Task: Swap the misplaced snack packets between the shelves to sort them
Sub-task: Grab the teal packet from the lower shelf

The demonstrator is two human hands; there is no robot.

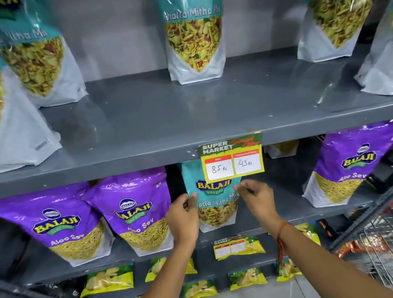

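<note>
Teal among the purple, one Khatta Mitha Mix packet (214, 204) stands on the middle shelf (281, 209) between Aloo Sev packets (134, 211), partly hidden behind the hanging price tag (232, 160). It is the misplaced one; its kind fills the upper shelf (163, 118), where matching teal packets (194, 32) stand with a wide bare stretch in front of them.

Both hands are on it. The left hand (182, 217) pinches the packet's left edge between thumb and fingers, and the right hand (256, 199) grips the right edge near the top corner, so each is grasping the teal packet rather than hanging free.

To lift it cleanly, I would judge it best to draw the packet forward and slightly down first, clearing the price tag and the shelf lip above, before raising it. Holding by the side seams near the top keeps the loose contents from shifting. The neighbouring purple packet just beside the left hand leans a little and could tip if brushed.
</note>
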